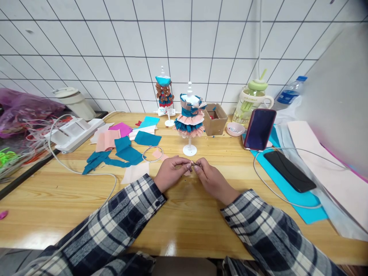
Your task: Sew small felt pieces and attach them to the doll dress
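My left hand [174, 171] and my right hand [214, 178] meet over the middle of the table, fingertips almost touching. Both are closed in a pinch on a small piece of pink crepe paper [187, 173], mostly hidden by the fingers. Just beyond them stands a white mini dress form [189, 149] wearing a ruffled teal and pink paper dress [189, 119] with a bow. Left of my left hand lie a thin ring [152, 160], a pale pink paper sheet [135, 173] and several teal crepe paper pieces [126, 148].
Behind stands a second dress form [163, 92] beside a cardboard box [216, 124] and a small pink bowl [235, 129]. At right are a propped phone [260, 128], a black phone [289, 170], and a jug [253, 100]. A power strip [77, 134] and its cable lie left.
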Available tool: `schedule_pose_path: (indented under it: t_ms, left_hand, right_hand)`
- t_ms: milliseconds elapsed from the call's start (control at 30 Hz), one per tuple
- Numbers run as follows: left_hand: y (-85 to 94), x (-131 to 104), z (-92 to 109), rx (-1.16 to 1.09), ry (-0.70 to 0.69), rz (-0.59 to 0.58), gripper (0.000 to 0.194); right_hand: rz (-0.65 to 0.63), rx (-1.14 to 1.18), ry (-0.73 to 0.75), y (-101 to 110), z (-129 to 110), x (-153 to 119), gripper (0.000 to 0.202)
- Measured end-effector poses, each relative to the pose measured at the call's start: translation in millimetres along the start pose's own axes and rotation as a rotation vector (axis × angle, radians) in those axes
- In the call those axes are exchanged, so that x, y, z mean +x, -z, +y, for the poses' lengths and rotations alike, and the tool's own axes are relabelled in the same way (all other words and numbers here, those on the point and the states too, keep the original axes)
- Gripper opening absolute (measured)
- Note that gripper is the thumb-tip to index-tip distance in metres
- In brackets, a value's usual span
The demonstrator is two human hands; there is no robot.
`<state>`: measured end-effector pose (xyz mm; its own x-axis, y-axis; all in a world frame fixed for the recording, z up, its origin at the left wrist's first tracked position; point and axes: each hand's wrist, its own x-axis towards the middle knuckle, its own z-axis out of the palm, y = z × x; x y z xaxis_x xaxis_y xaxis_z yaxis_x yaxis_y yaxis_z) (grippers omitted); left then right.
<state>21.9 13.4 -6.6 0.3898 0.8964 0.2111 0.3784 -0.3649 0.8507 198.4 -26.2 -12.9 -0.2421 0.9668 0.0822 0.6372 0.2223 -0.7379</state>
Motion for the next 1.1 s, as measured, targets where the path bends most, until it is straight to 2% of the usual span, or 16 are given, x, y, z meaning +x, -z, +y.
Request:
schedule_pose_path:
  t_ms: [167,433,833,933,1100]
  left_hand:
    - [-0.7,-0.6,0.2,-0.018,-0.002,0.002,0.022]
    - [2.3,-0.9,4.9,0.064,-0.131,0.084,0.017]
    - [3.4,1.2,5.5,0.005,-0.169,0.021,0.02]
    - [2.9,0.8,3.2,0.0,-0.141,0.029,0.018]
    - [1.3,-0.3,0.6,-0.089,-0.007,0.01,0.023]
  right_hand:
    - [0.009,-0.019,0.029,2.8,-0.3,0.5,0.023]
    - [0.04,-0.077,0.048,6.3,-1.0,-0.2,0.025]
    - [0.0,-0.092,0.082,7.8,-2.7,-2.0,0.023]
    - [0.001,-0.111,0.094,7.0,-4.4,-2.8,0.023]
    - [-0.012,-0.164,0.089,7.4,-6.3,-3.6,0.023]
